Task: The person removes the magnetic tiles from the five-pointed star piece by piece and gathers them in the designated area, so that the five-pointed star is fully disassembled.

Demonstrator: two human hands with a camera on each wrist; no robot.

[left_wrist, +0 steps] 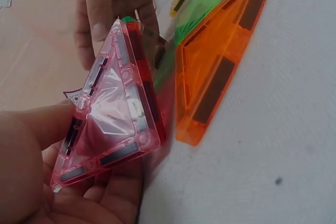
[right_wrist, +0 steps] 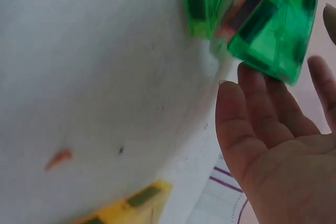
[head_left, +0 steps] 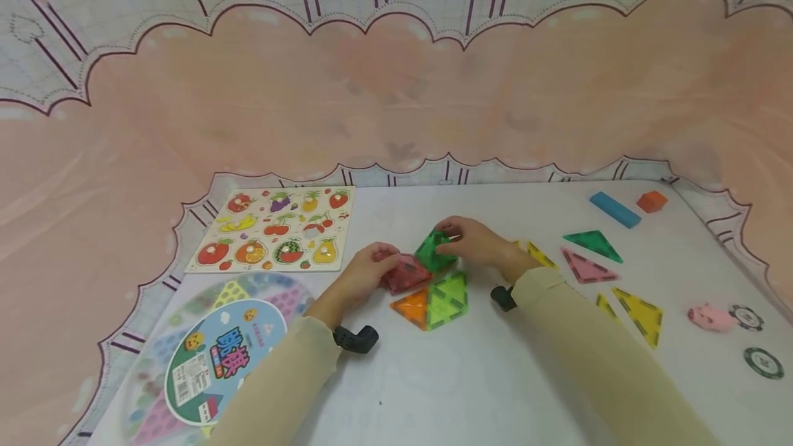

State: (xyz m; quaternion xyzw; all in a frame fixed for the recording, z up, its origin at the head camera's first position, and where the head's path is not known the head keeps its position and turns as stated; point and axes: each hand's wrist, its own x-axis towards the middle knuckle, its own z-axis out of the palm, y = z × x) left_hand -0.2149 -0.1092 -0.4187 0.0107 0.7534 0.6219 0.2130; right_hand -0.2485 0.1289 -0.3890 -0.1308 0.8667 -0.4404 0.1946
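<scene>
My left hand (head_left: 365, 270) grips the outer side of a red group of magnetic tiles (head_left: 407, 275). In the left wrist view a pink triangular tile (left_wrist: 107, 114) stands tilted up between thumb and fingers, with a red tile against its edge. My right hand (head_left: 476, 243) holds a green triangular tile (head_left: 431, 253) at its outer side, thumb across the face; this tile meets the red ones at a raised angle. Right in front lie an orange triangular tile (head_left: 411, 308) and light green tiles (head_left: 447, 300), edge to edge on the table.
Left of my hands are a fruit puzzle board (head_left: 291, 253) and a round board-game package (head_left: 226, 363). Loose yellow (head_left: 641, 315), pink (head_left: 585, 267) and green triangles (head_left: 595, 245) lie right, with a blue bar (head_left: 615, 210), orange block (head_left: 652, 202), pink pig (head_left: 710, 317) and chips (head_left: 763, 363).
</scene>
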